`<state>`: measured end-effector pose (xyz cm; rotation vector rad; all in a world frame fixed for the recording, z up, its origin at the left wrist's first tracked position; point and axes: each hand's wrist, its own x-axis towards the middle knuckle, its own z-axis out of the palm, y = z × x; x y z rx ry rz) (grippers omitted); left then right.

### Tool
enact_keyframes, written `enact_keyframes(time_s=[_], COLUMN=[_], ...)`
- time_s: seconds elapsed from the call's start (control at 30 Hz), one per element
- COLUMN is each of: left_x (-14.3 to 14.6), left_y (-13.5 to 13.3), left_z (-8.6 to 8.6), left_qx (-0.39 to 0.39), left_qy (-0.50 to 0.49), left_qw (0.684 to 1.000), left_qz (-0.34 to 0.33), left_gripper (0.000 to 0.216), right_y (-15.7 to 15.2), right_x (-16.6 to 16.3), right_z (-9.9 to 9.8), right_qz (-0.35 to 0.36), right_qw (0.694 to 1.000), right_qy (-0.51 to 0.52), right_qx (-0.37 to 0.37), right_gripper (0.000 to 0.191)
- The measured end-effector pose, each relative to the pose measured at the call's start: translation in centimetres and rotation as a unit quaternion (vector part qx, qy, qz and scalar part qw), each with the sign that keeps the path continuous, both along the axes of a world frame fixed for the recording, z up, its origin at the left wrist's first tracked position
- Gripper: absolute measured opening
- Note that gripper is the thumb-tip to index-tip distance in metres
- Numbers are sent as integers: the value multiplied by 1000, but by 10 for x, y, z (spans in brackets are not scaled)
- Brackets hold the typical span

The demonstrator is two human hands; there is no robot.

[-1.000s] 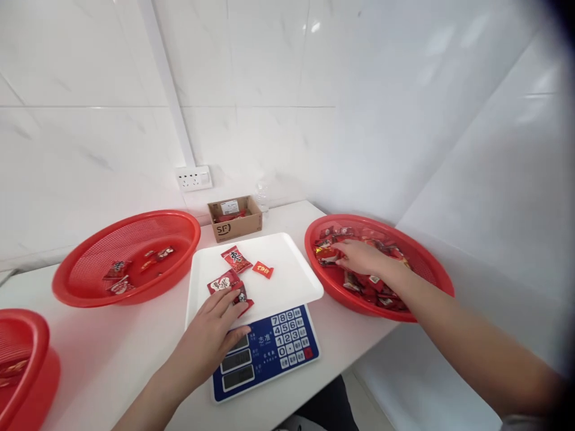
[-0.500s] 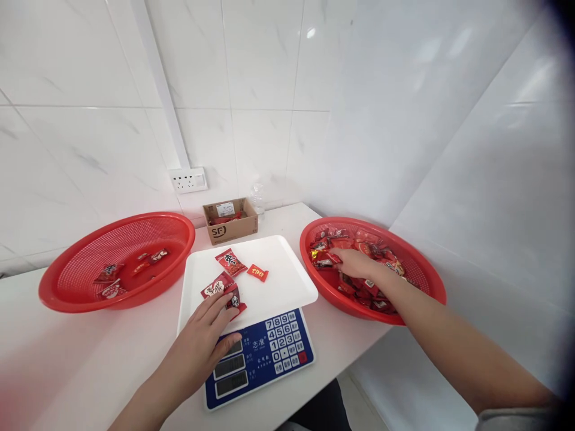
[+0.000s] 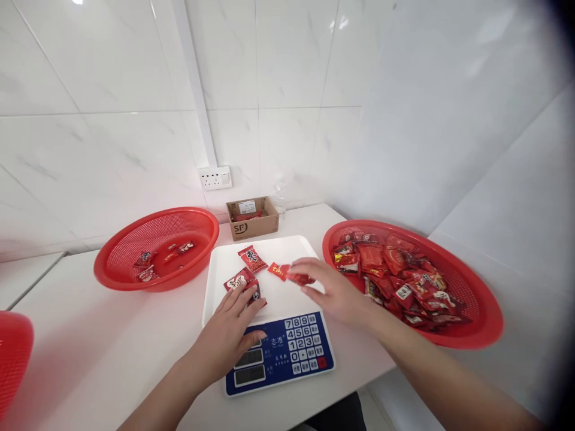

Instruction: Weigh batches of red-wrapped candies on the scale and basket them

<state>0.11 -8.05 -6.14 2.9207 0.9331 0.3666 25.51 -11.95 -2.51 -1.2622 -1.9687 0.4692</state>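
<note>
My left hand (image 3: 236,317) lies with fingers spread over dark red snack packets (image 3: 239,279) at the near left of the scale's white tray (image 3: 278,299). Its fingertips rest on them and its thumb is over the blue panel. Above the tray's right side, my right hand (image 3: 330,287) pinches a red snack packet (image 3: 300,278), partly hidden by the fingers. Just left of that is a small red-wrapped piece (image 3: 277,271) with yellow print. Farther back on the tray lies a red packet (image 3: 252,258) with a large dark character.
A red basket (image 3: 487,323) heaped with packets stands right of the scale. Another red basket (image 3: 112,281), holding a few packets, is on the left. A cardboard box (image 3: 256,226) sits behind the tray. Part of a red basket (image 3: 13,359) shows at the left edge.
My right hand has come out of the right basket and over the tray with a red packet. My left hand stays on the packets. The view has swung left.
</note>
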Motion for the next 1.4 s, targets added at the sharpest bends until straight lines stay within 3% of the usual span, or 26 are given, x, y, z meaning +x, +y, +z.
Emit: enact_keyframes(time_s=[0.13, 0.27, 0.43, 0.6, 1.03, 1.4], left_x=[0, -1, 0, 0, -1, -1], left_y=[0, -1, -1, 0, 2, 1], left_z=[1, 3, 4, 5, 8, 7], left_qx=[-16, -26, -36, -43, -43, -45], left_qy=[13, 15, 5, -2, 0, -7], left_qw=[1000, 1000, 999, 999, 999, 999], left_qz=[1, 6, 3, 0, -10, -15], left_gripper=[47, 48, 47, 47, 44, 41], right_y=[0, -1, 4, 11, 11, 14], right_x=[-24, -27, -28, -34, -34, -34], right_z=[-16, -18, -21, -28, -28, -26], right_qz=[76, 75, 42, 58, 39, 24], right_qw=[982, 970, 980, 989, 989, 994], right_qy=[-173, -232, -195, -136, -141, -103], right_qx=[9, -10, -15, 3, -13, -20], right_gripper=[44, 50, 48, 49, 51, 38])
